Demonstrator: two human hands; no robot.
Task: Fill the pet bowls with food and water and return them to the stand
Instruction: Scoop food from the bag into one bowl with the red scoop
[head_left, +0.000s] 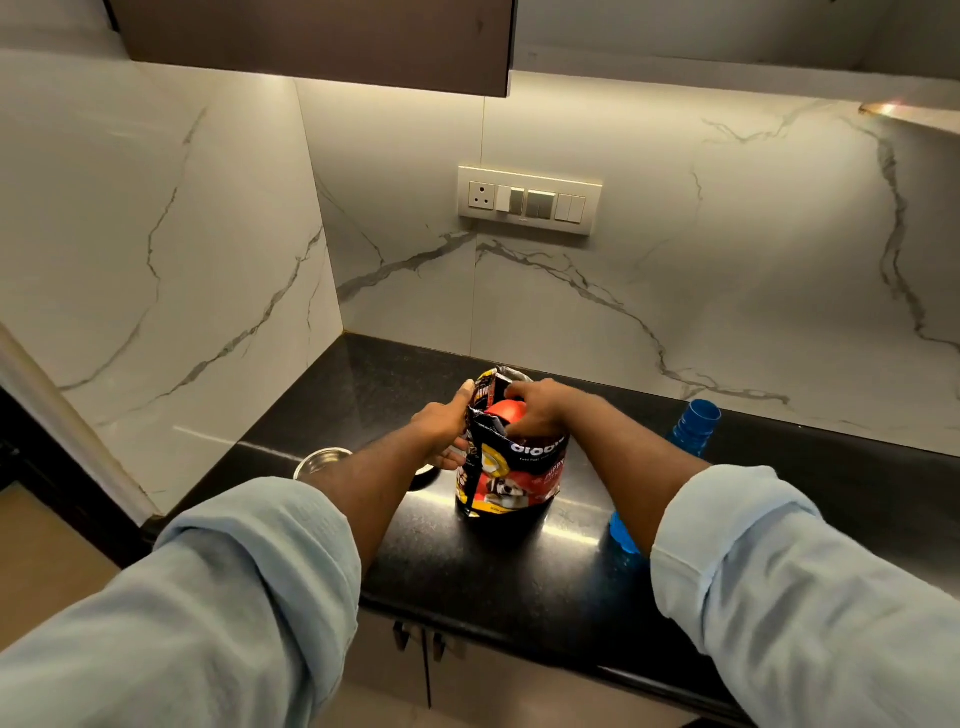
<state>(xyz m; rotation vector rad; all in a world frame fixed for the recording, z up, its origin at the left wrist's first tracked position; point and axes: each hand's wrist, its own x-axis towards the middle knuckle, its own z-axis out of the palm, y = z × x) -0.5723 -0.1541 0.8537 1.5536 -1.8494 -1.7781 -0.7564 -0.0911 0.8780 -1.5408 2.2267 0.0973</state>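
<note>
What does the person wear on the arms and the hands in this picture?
Both arms wear a pale blue shirt. The left sleeve and the right sleeve are rolled up to about the elbow, so the forearms are bare. The left hand and the right hand have no gloves, and no watch or bracelet shows at either wrist.

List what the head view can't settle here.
Head view only:
- Steel bowl: contents hidden behind left forearm.
- Red object in food bag: right hand covers it; scoop or cup unclear.
- Blue bottle: middle behind right forearm, fill level unreadable.
- Stand: out of frame.
</note>
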